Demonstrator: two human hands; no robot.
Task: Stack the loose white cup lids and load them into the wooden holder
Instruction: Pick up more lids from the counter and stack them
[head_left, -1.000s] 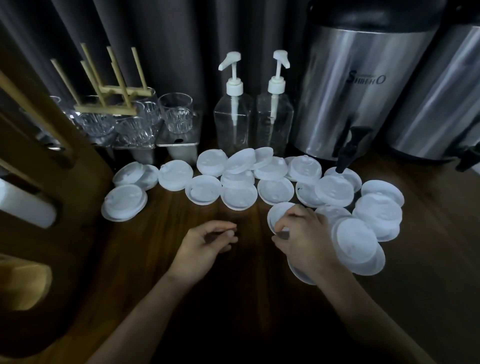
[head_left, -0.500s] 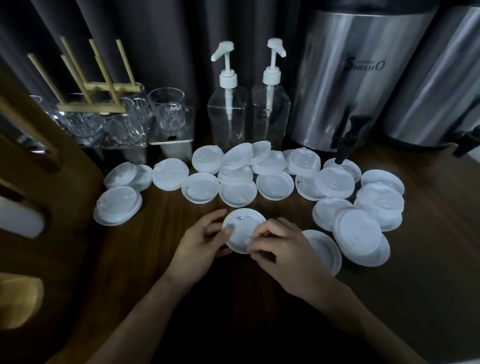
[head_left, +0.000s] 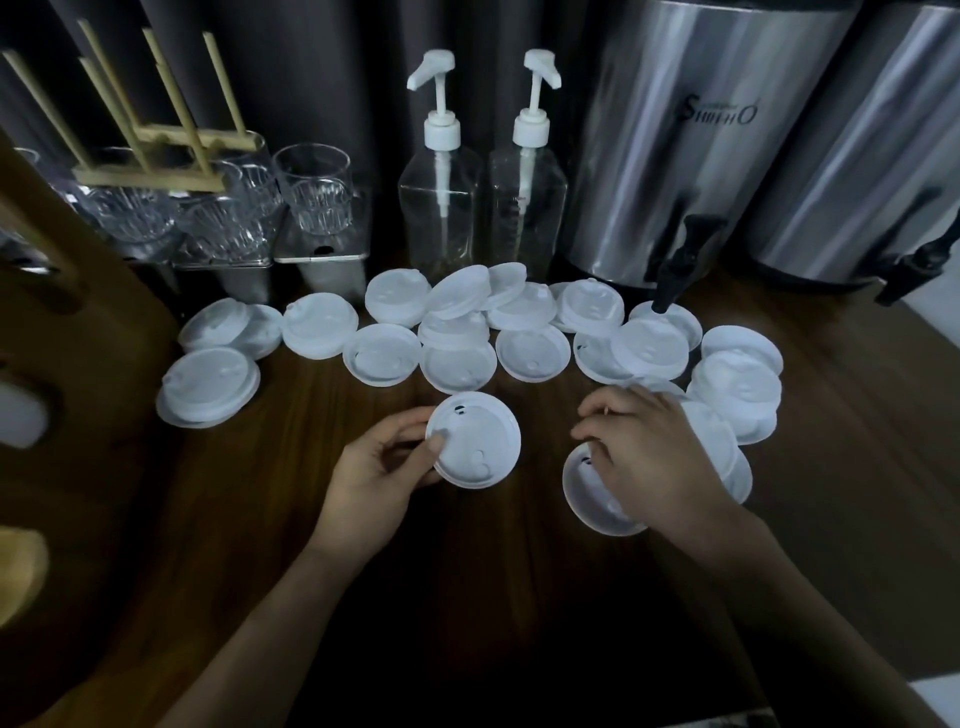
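My left hand (head_left: 376, 470) grips a white cup lid (head_left: 475, 441) by its left edge, thumb on top, just above the dark wooden counter (head_left: 291, 467). My right hand (head_left: 647, 457) lies with curled fingers over another white lid (head_left: 592, 493) that rests on the counter; whether it has a hold on that lid I cannot tell. Several more loose lids (head_left: 457, 332) are scattered in a band behind both hands. The wooden holder (head_left: 78, 291) stands at the left edge, with round openings in its side.
Two clear pump bottles (head_left: 441, 202) stand at the back centre. Steel drink dispensers (head_left: 691, 140) with black taps (head_left: 675, 260) overhang the lids at right. Glass cups (head_left: 311, 192) and a bamboo rack (head_left: 150, 150) sit at back left.
My left hand now holds the lid alone. My right hand let go of it and moved right onto another lid. The view shifted closer.
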